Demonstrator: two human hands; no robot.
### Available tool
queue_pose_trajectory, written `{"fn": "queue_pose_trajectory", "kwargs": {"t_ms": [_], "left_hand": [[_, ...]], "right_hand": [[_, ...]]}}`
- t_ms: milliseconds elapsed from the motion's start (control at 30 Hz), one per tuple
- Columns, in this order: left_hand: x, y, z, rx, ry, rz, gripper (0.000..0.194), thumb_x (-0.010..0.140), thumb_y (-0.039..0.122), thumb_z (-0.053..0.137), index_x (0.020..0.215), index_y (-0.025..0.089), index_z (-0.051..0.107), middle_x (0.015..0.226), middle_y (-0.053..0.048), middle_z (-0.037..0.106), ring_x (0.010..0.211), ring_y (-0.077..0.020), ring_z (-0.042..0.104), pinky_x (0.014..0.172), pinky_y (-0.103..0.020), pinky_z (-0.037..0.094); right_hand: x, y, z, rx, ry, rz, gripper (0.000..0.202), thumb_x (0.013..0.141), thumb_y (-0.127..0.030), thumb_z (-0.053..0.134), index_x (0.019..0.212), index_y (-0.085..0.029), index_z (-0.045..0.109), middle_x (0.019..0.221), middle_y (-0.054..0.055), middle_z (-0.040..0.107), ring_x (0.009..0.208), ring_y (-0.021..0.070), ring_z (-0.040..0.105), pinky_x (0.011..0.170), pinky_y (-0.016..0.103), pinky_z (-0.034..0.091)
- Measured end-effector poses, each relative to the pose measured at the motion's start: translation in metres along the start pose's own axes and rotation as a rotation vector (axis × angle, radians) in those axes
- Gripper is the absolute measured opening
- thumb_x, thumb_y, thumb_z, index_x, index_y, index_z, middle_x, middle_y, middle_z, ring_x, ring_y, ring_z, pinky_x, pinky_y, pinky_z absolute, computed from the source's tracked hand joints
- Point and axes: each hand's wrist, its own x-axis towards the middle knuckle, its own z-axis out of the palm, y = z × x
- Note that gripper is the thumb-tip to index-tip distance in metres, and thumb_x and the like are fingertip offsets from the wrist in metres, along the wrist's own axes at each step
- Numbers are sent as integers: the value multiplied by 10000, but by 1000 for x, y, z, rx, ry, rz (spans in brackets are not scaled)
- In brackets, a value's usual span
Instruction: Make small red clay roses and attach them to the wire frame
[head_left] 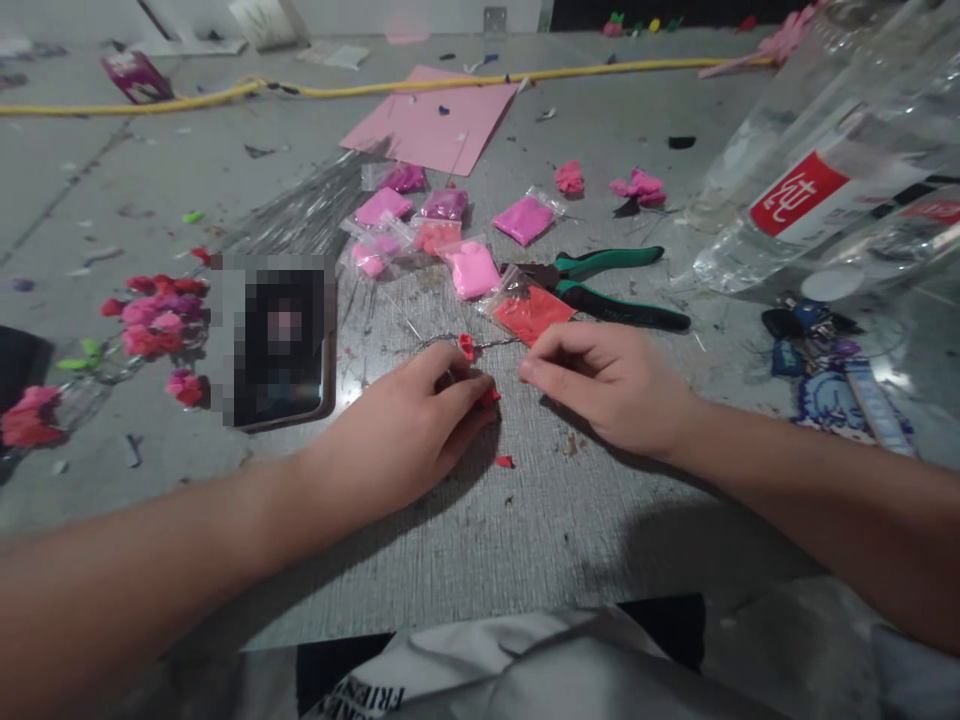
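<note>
My left hand is closed, its fingers curled around a small piece of red clay that shows at the fingertips. Just beyond those fingers lies a thin twisted wire with a red clay petal on it. To the right, thumb and forefinger of my right hand are pinched together; anything between them is hidden. Beside the right hand is a clear bag of orange-red clay. A loose red scrap rests on the table between the hands.
Green-handled pliers lie behind my right hand. Several bags of pink clay and a bundle of thin wires are farther back. A phone and clay flowers lie left. Plastic bottles stand right.
</note>
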Motion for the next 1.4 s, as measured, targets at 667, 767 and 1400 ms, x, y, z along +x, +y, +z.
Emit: {"fn": "queue_pose_trajectory", "kwargs": {"t_ms": [667,767,1400], "left_hand": [[4,15,-5,-560,159,-290,82,924,220,749,1002,226,773,894,36,812,774,-98,751,727,-187,568],[4,15,-6,-459,183,-220,78,907,190,764,982,207,773,898,35,809,775,-81,738,724,-170,539],[4,3,-6,-280,161,-180,133,969,264,674,1063,220,757,942,-23,814,808,-156,756,757,-270,568]], "right_hand": [[-6,0,5,-351,-75,-406,49,945,-135,647,946,-113,691,801,10,653,687,87,551,645,220,417],[-6,0,4,-358,-79,-417,48,914,-102,647,886,-122,682,753,-3,627,678,87,532,636,222,397],[-1,10,2,37,110,22,185,1015,-355,619,974,-181,668,793,6,671,626,109,627,559,243,490]]}}
